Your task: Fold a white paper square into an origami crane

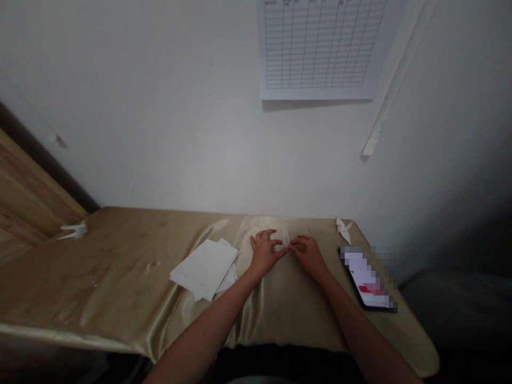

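My left hand (pixel 265 248) and my right hand (pixel 309 253) meet over a small folded piece of white paper (pixel 285 237) on the gold satin cloth (pixel 132 266) of the table. The fingertips of both hands pinch the paper from either side, and most of it is hidden between them. A stack of white paper sheets (pixel 206 268) lies just left of my left hand.
A phone (pixel 368 278) with a lit screen lies to the right of my right hand. A small folded paper figure (pixel 343 228) sits at the far right corner. Another white folded piece (pixel 74 230) lies at the far left edge. A ruled chart (pixel 320 48) hangs on the wall.
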Tool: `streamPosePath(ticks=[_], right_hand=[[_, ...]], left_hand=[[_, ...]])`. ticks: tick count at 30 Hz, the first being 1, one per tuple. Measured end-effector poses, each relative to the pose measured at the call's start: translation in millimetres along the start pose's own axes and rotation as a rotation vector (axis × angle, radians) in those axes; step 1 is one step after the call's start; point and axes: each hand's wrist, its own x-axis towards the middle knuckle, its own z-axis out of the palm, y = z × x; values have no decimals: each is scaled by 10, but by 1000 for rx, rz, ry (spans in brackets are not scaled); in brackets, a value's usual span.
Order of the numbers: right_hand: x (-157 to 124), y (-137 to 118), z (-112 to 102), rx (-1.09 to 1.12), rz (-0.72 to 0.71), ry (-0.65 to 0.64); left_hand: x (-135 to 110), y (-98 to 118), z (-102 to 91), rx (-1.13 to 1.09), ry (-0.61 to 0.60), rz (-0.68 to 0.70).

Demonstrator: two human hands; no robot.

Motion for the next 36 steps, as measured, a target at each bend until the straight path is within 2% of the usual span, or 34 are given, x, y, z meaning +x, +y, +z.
streamPosePath(ticks=[10, 29, 36], right_hand=[[0, 15, 23, -39, -19, 33], [-12, -39, 12, 19, 71, 83], [-22, -72, 24, 20, 58, 78]], left_hand=[[0, 39, -18, -13, -18, -14], [4, 60, -22, -64, -29, -74], [12, 64, -3, -66, -19, -103]])
